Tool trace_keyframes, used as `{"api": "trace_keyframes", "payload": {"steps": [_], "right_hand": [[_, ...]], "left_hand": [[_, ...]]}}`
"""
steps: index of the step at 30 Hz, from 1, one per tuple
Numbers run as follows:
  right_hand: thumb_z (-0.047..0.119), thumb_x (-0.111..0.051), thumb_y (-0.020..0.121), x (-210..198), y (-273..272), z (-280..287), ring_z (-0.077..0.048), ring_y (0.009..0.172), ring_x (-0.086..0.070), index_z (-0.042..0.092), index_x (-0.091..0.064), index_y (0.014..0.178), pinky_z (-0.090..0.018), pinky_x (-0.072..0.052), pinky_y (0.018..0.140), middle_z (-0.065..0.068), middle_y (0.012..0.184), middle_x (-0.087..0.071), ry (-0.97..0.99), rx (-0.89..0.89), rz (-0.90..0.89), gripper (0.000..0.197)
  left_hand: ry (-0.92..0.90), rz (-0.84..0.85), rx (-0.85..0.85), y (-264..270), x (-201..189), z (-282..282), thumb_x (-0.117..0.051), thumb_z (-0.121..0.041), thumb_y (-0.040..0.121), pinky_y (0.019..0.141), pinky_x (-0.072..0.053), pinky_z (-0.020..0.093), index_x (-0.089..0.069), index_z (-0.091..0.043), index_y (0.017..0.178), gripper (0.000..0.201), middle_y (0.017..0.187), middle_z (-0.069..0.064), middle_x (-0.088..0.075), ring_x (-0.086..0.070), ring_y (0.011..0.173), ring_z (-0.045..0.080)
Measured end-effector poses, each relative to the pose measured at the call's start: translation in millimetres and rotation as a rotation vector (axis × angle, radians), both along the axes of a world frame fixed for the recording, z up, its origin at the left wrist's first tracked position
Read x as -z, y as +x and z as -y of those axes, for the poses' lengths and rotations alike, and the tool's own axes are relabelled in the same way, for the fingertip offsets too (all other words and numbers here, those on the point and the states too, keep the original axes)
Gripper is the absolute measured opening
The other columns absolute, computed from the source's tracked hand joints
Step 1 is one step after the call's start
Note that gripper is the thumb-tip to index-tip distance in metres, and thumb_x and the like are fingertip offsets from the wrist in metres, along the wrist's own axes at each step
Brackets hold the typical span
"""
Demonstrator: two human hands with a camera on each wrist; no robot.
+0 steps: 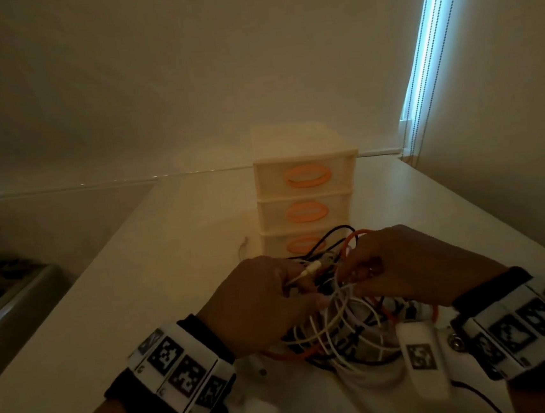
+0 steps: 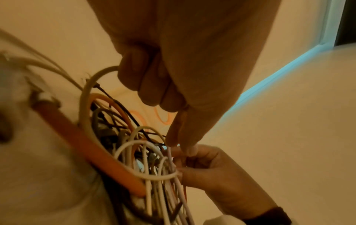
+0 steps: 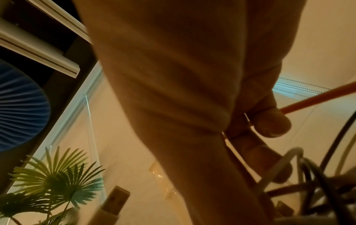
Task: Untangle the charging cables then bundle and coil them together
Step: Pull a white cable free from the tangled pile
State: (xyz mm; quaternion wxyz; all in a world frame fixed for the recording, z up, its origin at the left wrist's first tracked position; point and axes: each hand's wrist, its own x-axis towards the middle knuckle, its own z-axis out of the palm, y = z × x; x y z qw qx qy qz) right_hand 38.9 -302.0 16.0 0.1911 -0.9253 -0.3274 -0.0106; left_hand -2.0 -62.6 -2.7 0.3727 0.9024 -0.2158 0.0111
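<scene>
- While my left hand (image 1: pixel 263 302) pinches white strands, my right hand (image 1: pixel 406 265) grips the orange cable (image 1: pixel 354 238).
- Both hold the tangle of cables (image 1: pixel 342 326) just above the white table (image 1: pixel 158 284).
- Drawer unit (image 1: pixel 307 199) just behind the tangle.

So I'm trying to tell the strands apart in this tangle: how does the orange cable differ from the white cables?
The orange cable looks clearly thicker than the white cables, which are thin. There seems to be one orange cable sweeping in wide loops around the pile, while the several white cables bunch in tighter loops. The left hand and right hand pinch white strands. All are knotted into one tangle.
</scene>
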Motion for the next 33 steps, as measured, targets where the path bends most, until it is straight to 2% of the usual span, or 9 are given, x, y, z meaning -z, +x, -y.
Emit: {"api": "trace_keyframes", "payload": {"steps": [4, 7, 11, 17, 19, 21, 26, 31, 33], "right_hand": [[0.027, -0.076, 0.083, 3, 0, -7, -0.004, 0.07, -0.061, 0.042, -0.074, 0.107, -0.016, -0.047, 0.062, 0.005, 0.075, -0.065, 0.058, -0.001, -0.053, 0.028], [0.035, -0.077, 0.082, 6, 0, -12, -0.002, 0.073, -0.063, 0.045, -0.073, 0.106, -0.018, -0.052, 0.066, 0.013, 0.077, -0.067, 0.118, -0.012, -0.025, 0.027], [0.035, -0.079, 0.079, 9, 4, -15, -0.007, 0.067, -0.061, 0.034, -0.077, 0.09, -0.016, -0.048, 0.061, 0.006, 0.071, -0.066, 0.218, 0.017, -0.024, 0.011], [0.032, -0.076, 0.083, 11, 14, -5, -0.003, 0.072, -0.061, 0.039, -0.073, 0.082, -0.015, -0.046, 0.066, 0.014, 0.074, -0.064, 0.359, 0.165, 0.095, 0.008], [0.035, -0.075, 0.084, 9, 18, 5, -0.002, 0.069, -0.06, 0.037, -0.074, 0.083, -0.014, -0.045, 0.067, 0.013, 0.071, -0.064, 0.344, 0.263, 0.134, 0.003], [0.038, -0.073, 0.084, 5, 21, 15, -0.004, 0.066, -0.059, 0.033, -0.074, 0.084, -0.017, -0.045, 0.067, 0.008, 0.067, -0.063, 0.299, 0.344, 0.18, 0.005], [0.038, -0.072, 0.086, -4, 22, 20, -0.005, 0.07, -0.055, 0.03, -0.074, 0.086, -0.015, -0.038, 0.064, 0.007, 0.071, -0.06, 0.259, 0.466, 0.249, 0.008], [0.027, -0.074, 0.08, -14, 4, 7, -0.009, 0.075, -0.056, 0.036, -0.065, 0.097, -0.015, -0.048, 0.065, 0.01, 0.086, -0.055, 0.442, 0.205, 0.275, 0.021], [0.027, -0.075, 0.079, -15, -5, -5, -0.01, 0.084, -0.056, 0.035, -0.064, 0.102, -0.018, -0.048, 0.07, 0.01, 0.094, -0.054, 0.44, 0.036, 0.192, 0.027]], "left_hand": [[0.125, -0.037, 0.055, -1, 0, 8, -0.079, -0.042, 0.081, 0.053, -0.033, 0.014, -0.067, -0.036, 0.074, 0.015, 0.058, -0.033, -0.055, -0.051, 0.053, -0.006], [0.192, -0.056, 0.095, 0, 0, 11, -0.08, -0.042, 0.08, 0.054, -0.037, 0.015, -0.055, -0.041, 0.066, 0.028, 0.056, -0.034, -0.053, -0.051, 0.052, -0.008], [0.2, -0.037, 0.103, -2, 1, 11, -0.075, -0.04, 0.085, 0.055, -0.041, 0.024, -0.057, -0.031, 0.065, 0.028, 0.054, -0.023, -0.054, -0.051, 0.05, -0.003], [-0.144, -0.026, 0.194, -8, -8, 0, -0.06, -0.033, 0.09, 0.059, -0.045, 0.043, -0.064, -0.011, 0.073, 0.028, 0.062, 0.007, -0.058, -0.05, 0.054, 0.023], [-0.242, -0.031, 0.233, -12, -18, -6, -0.065, -0.021, 0.092, 0.054, -0.04, 0.031, -0.065, -0.025, 0.064, 0.028, 0.055, -0.005, -0.054, -0.046, 0.049, 0.012], [-0.353, -0.012, 0.231, -15, -27, -15, -0.069, -0.024, 0.088, 0.055, -0.036, 0.021, -0.065, -0.021, 0.063, 0.026, 0.054, -0.011, -0.05, -0.042, 0.051, 0.003], [-0.696, 0.069, -0.03, -8, -35, -38, -0.067, -0.039, 0.066, 0.048, -0.033, 0.021, -0.065, -0.022, 0.061, 0.018, 0.054, 0.004, -0.043, -0.036, 0.048, 0.014], [-0.382, 0.144, -0.046, -5, -25, -27, -0.065, -0.016, 0.094, 0.05, -0.032, 0.017, -0.054, 0.004, 0.07, 0.033, 0.054, -0.001, -0.04, -0.035, 0.049, 0.006], [-0.416, 0.111, -0.027, -4, -23, -23, -0.063, -0.015, 0.096, 0.051, -0.033, 0.017, -0.055, 0.004, 0.072, 0.031, 0.052, -0.006, -0.042, -0.035, 0.048, 0.005]]}}
